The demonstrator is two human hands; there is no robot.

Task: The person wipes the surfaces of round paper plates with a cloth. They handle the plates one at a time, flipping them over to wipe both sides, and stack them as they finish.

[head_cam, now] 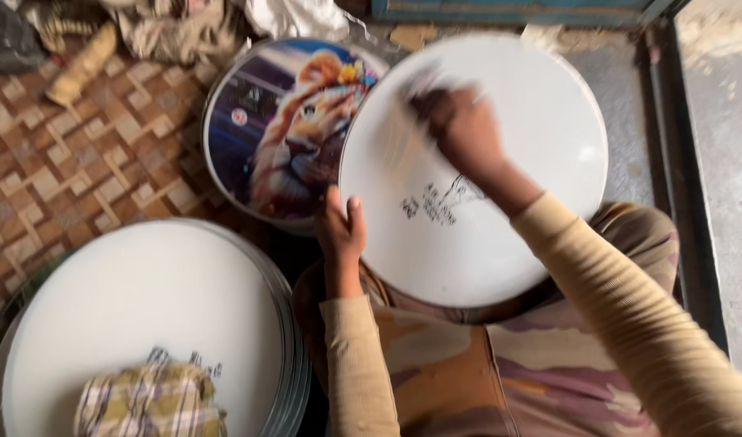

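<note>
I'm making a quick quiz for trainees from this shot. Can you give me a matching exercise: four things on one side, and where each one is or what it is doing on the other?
Things:
1. left hand
2. right hand
3. checked cloth
4. lion-print disc

Places or states:
A. lies on the stack of white discs
B. grips the edge of the tilted white disc
C. stands behind that tilted disc, partly hidden
D. presses on the disc's face, blurred

Pairs: 1-B, 2-D, 3-A, 4-C

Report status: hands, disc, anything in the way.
Left hand grips white disc at its edge. Right hand rubs disc face, blurred; whether it holds anything, cannot tell. Lion disc behind, disc stack with cloth at left.
</note>
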